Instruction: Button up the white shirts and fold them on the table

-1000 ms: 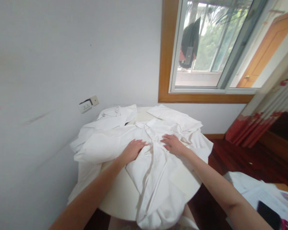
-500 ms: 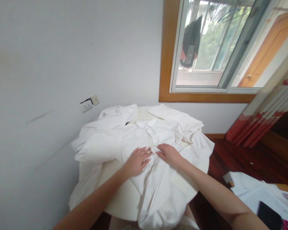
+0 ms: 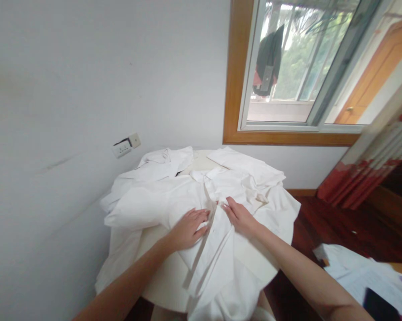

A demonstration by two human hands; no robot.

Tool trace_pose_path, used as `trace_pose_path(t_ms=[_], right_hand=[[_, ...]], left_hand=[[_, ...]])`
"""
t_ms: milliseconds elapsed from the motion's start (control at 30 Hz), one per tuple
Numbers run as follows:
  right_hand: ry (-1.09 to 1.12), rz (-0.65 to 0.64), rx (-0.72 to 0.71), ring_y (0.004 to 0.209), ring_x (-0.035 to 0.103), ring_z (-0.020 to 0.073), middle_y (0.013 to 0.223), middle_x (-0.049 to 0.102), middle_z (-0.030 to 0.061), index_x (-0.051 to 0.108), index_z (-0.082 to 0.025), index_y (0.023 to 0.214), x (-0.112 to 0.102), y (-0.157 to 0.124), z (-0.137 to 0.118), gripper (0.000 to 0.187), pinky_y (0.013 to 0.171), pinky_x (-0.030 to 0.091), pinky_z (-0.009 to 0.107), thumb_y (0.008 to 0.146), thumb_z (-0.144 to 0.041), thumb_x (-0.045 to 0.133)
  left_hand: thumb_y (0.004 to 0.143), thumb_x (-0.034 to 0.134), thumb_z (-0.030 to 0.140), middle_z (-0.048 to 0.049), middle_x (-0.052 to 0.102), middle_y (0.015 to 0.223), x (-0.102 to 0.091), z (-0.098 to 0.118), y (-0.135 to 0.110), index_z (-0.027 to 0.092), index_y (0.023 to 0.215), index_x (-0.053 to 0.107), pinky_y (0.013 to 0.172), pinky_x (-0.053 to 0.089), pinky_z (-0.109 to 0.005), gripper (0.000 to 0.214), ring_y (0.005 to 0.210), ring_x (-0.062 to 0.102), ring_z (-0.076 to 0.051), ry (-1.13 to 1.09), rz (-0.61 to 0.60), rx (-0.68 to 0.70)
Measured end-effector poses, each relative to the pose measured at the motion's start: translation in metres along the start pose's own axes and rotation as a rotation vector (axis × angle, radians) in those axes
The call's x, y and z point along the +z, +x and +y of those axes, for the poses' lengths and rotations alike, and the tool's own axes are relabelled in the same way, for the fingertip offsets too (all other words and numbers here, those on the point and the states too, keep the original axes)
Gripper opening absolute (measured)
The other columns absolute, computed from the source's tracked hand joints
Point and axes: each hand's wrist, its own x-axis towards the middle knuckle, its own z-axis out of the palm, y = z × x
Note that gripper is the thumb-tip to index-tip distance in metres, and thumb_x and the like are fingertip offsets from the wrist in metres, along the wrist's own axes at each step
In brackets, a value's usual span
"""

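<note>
A white shirt (image 3: 160, 198) lies spread over a round pale table (image 3: 169, 278), its front facing up and its lower part hanging off the near edge. My left hand (image 3: 189, 227) rests flat on the shirt's left front panel, fingers stretched out. My right hand (image 3: 239, 216) lies on the right front panel beside the button strip, fingers extended and pressing the cloth. The two hands are close together at the shirt's middle. More white cloth (image 3: 244, 162) is bunched at the table's far side.
A grey wall with a socket plate (image 3: 125, 145) stands behind the table. A wood-framed window (image 3: 288, 71) is at the upper right, a red and cream curtain (image 3: 371, 169) beside it. Papers and a dark object (image 3: 371, 283) lie at the lower right over dark wooden floor.
Both hands slid toward me and closer together along the shirt's front. The cloth between them has gathered into a lengthwise fold.
</note>
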Motion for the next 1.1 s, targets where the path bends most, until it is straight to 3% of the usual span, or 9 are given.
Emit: trace_pose_path(t_ms=[100,200,367,567,700,800,867,967,1100], right_hand=[[-0.059,-0.160,-0.187,0.084,0.057,0.0185,0.089,0.060,0.0059,0.047,-0.021,0.101,0.003,-0.002,0.002,0.024,0.078,0.043,0.031,0.099,-0.036,0.029],[-0.098,-0.181,-0.235,0.087,0.056,0.0194,0.091,0.060,0.0077,0.048,-0.019,0.105,0.005,-0.003,0.003,0.027,0.083,0.043,0.034,0.099,-0.034,0.027],[-0.041,-0.083,-0.213,0.092,0.056,0.0195,0.096,0.061,0.0099,0.049,-0.018,0.112,0.009,-0.002,-0.003,0.032,0.085,0.044,0.033,0.100,-0.033,0.024],[0.035,-0.260,-0.311,0.101,0.058,0.0183,0.110,0.065,0.0092,0.059,-0.019,0.109,0.005,-0.004,-0.009,0.037,0.092,0.042,0.031,0.098,-0.041,0.032],[-0.044,-0.197,-0.083,0.093,0.062,0.0168,0.100,0.069,0.0061,0.065,-0.020,0.101,-0.011,0.008,0.010,0.048,0.085,0.044,0.028,0.100,-0.041,0.023],[-0.326,-0.087,0.124,0.115,0.053,0.0215,0.116,0.064,0.0096,0.064,-0.020,0.111,-0.019,0.025,0.034,0.042,0.098,0.037,0.035,0.098,-0.039,0.029],[-0.516,-0.094,0.277,0.131,0.038,0.0273,0.135,0.052,0.0112,0.056,-0.022,0.125,-0.019,0.034,0.050,0.043,0.105,0.028,0.046,0.096,-0.043,0.033],[-0.597,-0.211,0.468,0.139,0.018,0.0358,0.153,0.026,0.0093,0.035,-0.029,0.143,-0.014,0.036,0.068,0.064,0.104,0.018,0.065,0.090,-0.064,0.029],[-0.583,-0.267,0.532,0.142,0.006,0.0376,0.157,0.012,0.0046,0.022,-0.033,0.148,-0.014,0.025,0.085,0.081,0.100,0.010,0.074,0.081,-0.079,0.018]], left_hand=[[0.095,0.035,0.036,-0.0052,0.067,0.108,-0.005,-0.003,0.003,0.022,0.106,0.060,0.097,0.043,-0.037,0.030,0.104,0.059,-0.019,-0.041,0.062,-0.092],[0.096,0.031,0.035,-0.0033,0.068,0.090,-0.010,-0.013,0.013,0.022,0.095,0.061,0.084,0.048,-0.033,0.033,0.087,0.062,-0.017,-0.041,0.136,-0.226],[0.092,0.036,0.025,-0.0085,0.063,0.118,-0.003,-0.033,0.044,0.018,0.117,0.058,0.102,0.042,-0.038,0.034,0.114,0.054,-0.019,0.010,0.238,-0.146],[0.096,0.031,0.029,-0.0057,0.047,0.142,0.028,-0.052,0.060,0.023,0.135,0.047,0.110,0.032,-0.041,0.042,0.132,0.039,-0.019,0.154,0.102,-0.054],[0.096,0.031,0.037,-0.0036,0.047,0.142,0.042,-0.059,0.057,0.027,0.132,0.051,0.109,0.032,-0.041,0.042,0.132,0.040,-0.021,0.229,0.047,-0.083],[0.096,0.030,0.038,-0.0033,0.047,0.142,0.045,-0.060,0.057,0.027,0.135,0.047,0.110,0.031,-0.039,0.044,0.133,0.039,-0.019,0.244,0.049,-0.081],[0.097,0.029,0.039,-0.0038,0.046,0.143,0.044,-0.060,0.056,0.025,0.138,0.042,0.110,0.030,-0.039,0.046,0.134,0.037,-0.019,0.243,0.038,-0.094],[0.096,0.028,0.045,-0.0021,0.042,0.146,0.043,-0.058,0.054,0.028,0.140,0.039,0.112,0.025,-0.046,0.048,0.136,0.033,-0.021,0.249,0.006,-0.141],[0.094,0.029,0.053,0.0006,0.035,0.150,0.041,-0.056,0.050,0.037,0.141,0.035,0.112,0.016,-0.056,0.050,0.139,0.027,-0.022,0.239,-0.032,-0.185]])
